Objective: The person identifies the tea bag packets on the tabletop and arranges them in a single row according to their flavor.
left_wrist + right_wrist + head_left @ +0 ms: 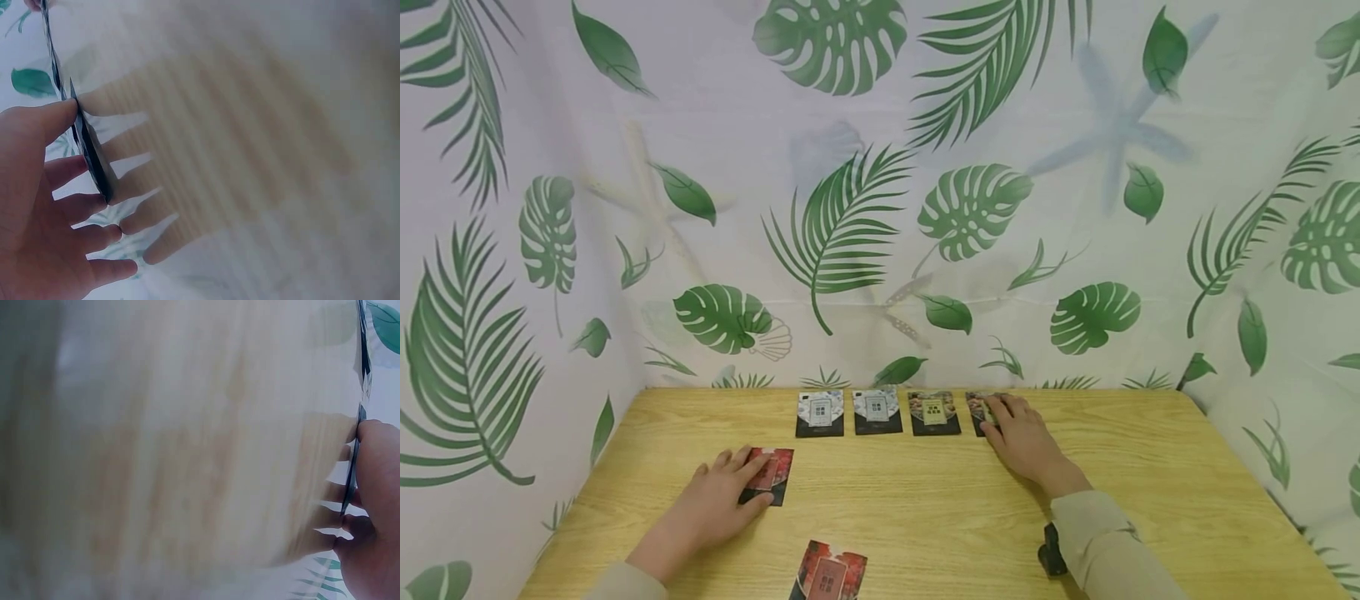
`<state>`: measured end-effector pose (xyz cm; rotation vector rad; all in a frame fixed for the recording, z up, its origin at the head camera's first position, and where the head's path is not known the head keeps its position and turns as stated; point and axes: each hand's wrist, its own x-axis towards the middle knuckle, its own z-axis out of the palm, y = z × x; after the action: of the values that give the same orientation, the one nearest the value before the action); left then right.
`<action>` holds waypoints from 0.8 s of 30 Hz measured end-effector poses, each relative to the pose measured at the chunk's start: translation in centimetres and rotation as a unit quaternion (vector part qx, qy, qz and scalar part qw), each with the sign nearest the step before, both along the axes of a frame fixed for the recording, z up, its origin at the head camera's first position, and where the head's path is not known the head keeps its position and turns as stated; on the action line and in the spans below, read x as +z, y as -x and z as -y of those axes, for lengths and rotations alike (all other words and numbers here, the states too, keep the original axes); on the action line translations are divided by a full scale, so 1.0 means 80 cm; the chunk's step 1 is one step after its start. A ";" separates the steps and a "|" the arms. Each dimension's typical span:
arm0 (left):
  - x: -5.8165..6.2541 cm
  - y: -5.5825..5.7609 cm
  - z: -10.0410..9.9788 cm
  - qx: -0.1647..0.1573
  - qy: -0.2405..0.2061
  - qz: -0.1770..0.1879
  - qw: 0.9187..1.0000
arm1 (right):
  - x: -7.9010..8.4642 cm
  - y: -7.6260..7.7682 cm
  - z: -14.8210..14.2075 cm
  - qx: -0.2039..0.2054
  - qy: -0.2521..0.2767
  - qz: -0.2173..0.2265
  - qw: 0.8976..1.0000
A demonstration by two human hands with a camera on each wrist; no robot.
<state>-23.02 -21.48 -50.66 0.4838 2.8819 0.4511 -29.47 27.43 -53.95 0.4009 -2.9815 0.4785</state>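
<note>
Fingers of my left hand (721,498) rest spread on a red and black packet (781,477) lying flat on the table. In the left wrist view its thumb touches the edge of that dark, thin packet (97,164). My right hand (1021,435) lies over the rightmost packet (974,406) of a row at the table's back, covering most of it. The right wrist view shows the thumb against this packet's edge (352,472). Left of it in the row are a brown and black packet (934,427) and two white and black packets (820,429) (878,425).
Another red packet (829,575) lies at the near middle, cut off by the frame's bottom. A small black object (1052,552) sits beside the right sleeve. A leaf-printed cloth (865,350) walls off the back and sides of the wooden table (910,500).
</note>
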 end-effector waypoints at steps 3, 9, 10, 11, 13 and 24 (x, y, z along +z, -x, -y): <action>-0.001 0.006 0.005 0.006 0.003 -0.005 1.000 | 0.000 0.000 0.000 -0.003 -0.003 0.005 1.000; -0.001 0.016 0.011 0.010 0.017 -0.012 1.000 | 0.002 -0.001 0.002 -0.004 -0.012 0.004 1.000; 0.000 0.018 0.011 0.011 0.020 -0.012 1.000 | 0.003 -0.001 0.002 -0.004 -0.013 0.004 1.000; 0.000 0.020 0.011 0.012 0.022 -0.011 1.000 | 0.004 -0.002 0.002 -0.004 -0.014 0.004 1.000; 0.001 0.024 0.011 0.015 0.024 -0.007 1.000 | 0.006 -0.003 0.003 -0.004 -0.017 0.005 1.000; 0.001 0.045 0.012 0.024 0.036 -0.008 0.999 | 0.010 -0.003 0.005 -0.007 -0.022 0.022 0.999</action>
<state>-26.66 -22.47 -50.56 0.4084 2.9192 0.3508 -29.27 27.03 -53.16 0.3783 -3.0399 0.4264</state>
